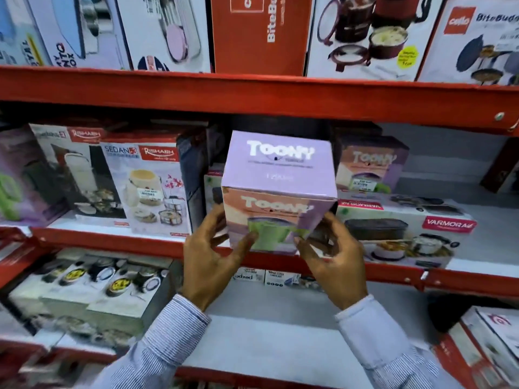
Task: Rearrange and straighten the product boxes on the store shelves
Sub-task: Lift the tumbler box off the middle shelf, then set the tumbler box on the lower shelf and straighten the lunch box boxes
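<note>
A lilac "Toony" box (278, 189) is held in front of the middle shelf, tilted so its top faces me. My left hand (213, 259) grips its lower left corner, thumb on the front face. On the lower right corner my right hand (331, 256) holds it with fingers curled around the edge. A second Toony box (370, 164) stands on a long Varmora box (404, 228) to the right. Two Rishabh boxes (148, 186) lean on the shelf to the left.
The red middle shelf edge (112, 240) runs across at hand height. Above, the top shelf (252, 94) carries Cello BiteBuddy boxes (264, 32). Below lie small tiffin boxes (84, 287) at the left and a white box (488, 343) at the right.
</note>
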The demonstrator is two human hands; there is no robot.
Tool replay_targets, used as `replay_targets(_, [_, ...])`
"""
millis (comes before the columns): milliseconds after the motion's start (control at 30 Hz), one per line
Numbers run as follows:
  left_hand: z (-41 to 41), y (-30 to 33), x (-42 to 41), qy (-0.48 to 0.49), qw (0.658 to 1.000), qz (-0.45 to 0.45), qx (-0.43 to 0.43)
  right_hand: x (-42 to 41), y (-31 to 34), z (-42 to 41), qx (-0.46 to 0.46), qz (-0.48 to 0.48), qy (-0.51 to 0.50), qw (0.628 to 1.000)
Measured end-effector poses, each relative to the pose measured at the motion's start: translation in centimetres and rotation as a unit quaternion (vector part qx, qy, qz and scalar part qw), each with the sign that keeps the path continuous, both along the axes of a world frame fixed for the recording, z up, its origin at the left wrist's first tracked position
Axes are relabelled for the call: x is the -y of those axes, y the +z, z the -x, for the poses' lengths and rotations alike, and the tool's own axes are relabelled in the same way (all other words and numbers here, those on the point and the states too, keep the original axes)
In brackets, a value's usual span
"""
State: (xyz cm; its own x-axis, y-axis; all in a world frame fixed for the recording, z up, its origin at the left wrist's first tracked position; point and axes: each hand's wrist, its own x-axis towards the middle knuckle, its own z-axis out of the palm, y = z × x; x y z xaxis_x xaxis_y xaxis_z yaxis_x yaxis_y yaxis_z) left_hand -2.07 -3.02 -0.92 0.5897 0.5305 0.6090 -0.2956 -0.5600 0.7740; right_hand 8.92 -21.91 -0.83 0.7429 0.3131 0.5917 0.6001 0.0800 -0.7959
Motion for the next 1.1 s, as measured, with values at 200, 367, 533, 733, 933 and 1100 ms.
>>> replay_targets(200, [4.8,-2.8,3.4,0.03,0.992,-0.117,0.049,5.6,-2.9,4.0,0.079,0.017,-0.032,0.996])
replay_targets(367, [6.8,-9.4,5.5,-0.006,0.996,-0.08,-0.032,8.4,-9.3,4.9,0.034,0.079,-0.018,0.996])
replay_targets(533, [5.1,-17.0,5.9,-0.044,0.974,-0.004,-0.221,8.5,-17.1,3.8,-0.092,0.143,0.018,0.985])
replay_targets(733, [1.3,-23.6,5.9,-0.103,0.932,0.077,-0.339,7.3,-24.3,1.6,-0.221,0.191,0.014,0.956])
replay_targets(933, [0.7,-25.1,5.7,-0.086,0.905,0.05,-0.414,7.2,-26.6,0.8,-0.256,0.222,0.025,0.94])
replay_targets(1100, [2.4,-21.7,6.4,0.048,0.943,0.021,-0.33,9.3,-24.0,1.5,-0.17,0.226,-0.031,0.959])
